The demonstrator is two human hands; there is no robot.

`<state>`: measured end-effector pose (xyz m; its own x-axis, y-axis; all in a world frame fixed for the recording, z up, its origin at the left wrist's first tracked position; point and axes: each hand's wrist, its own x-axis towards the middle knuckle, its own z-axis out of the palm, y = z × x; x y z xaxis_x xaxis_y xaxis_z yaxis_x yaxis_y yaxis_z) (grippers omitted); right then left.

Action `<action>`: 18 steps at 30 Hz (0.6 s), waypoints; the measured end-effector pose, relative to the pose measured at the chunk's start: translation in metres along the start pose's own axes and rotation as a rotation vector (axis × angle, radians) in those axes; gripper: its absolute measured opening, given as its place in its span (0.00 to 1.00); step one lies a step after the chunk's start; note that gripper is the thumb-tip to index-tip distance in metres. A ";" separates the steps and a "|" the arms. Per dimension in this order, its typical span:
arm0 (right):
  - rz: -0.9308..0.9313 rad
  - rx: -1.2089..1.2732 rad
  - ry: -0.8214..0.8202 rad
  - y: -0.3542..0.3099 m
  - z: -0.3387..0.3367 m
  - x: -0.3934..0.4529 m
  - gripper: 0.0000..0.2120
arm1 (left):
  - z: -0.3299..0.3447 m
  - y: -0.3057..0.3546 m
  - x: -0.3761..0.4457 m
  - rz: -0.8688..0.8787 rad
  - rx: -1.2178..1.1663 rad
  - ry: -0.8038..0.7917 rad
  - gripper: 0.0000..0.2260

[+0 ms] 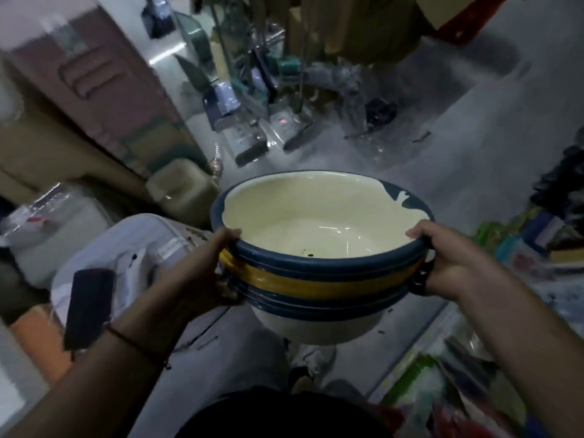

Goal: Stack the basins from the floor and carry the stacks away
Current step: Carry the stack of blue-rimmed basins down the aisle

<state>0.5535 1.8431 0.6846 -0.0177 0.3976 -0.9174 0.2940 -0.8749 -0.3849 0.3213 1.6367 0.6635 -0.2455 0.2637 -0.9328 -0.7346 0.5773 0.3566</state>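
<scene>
Basins (319, 248) sat nested in 1 stack between both hands: left hand (208, 267) gripped the rim at 9 o'clock, right hand (442, 257) at 3 o'clock.

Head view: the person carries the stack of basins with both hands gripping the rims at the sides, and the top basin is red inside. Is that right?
Not quite. The head view shows the top basin cream inside, with a blue rim, not red. The rest holds: the left hand and right hand each grip the rims of the stack of basins at its sides, off the floor.
</scene>
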 end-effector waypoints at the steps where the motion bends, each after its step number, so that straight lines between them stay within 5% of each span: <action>1: -0.024 -0.072 0.031 -0.013 0.013 0.006 0.06 | 0.000 0.004 0.009 -0.004 -0.037 0.000 0.19; 6: -0.071 -0.252 0.048 -0.063 0.074 0.041 0.08 | 0.000 0.037 0.059 -0.018 -0.129 0.073 0.11; 12: -0.068 -0.314 0.010 -0.115 0.150 0.074 0.09 | -0.020 0.101 0.121 -0.062 -0.227 -0.035 0.14; 18: -0.104 -0.371 0.005 -0.143 0.230 0.152 0.10 | -0.046 0.166 0.201 -0.053 -0.319 0.027 0.15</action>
<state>0.2887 1.9645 0.5767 -0.0617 0.4810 -0.8746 0.6166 -0.6707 -0.4123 0.1208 1.7503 0.5326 -0.2156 0.2170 -0.9521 -0.9070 0.3168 0.2776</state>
